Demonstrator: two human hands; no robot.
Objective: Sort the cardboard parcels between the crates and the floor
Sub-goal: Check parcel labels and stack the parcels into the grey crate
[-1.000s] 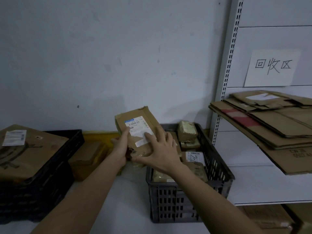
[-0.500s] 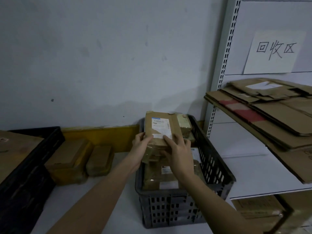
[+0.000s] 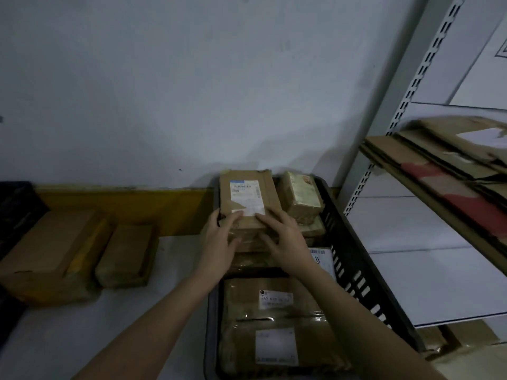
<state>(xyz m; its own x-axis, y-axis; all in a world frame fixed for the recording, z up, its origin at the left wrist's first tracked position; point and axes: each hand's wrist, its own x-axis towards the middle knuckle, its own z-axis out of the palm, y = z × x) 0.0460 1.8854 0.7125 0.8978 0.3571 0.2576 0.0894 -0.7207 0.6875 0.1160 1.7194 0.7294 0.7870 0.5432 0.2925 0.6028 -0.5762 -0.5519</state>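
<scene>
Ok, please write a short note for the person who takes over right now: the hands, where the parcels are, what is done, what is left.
Left hand and right hand: both hold the labelled parcel by its near end, over the back of the crate.
Parcels: a taped parcel beside it in the crate, a big parcel at the crate's front, two floor parcels by the wall.
Done: the parcel sits over the crate's stack.
Left: release it, then sort the rest.
</scene>
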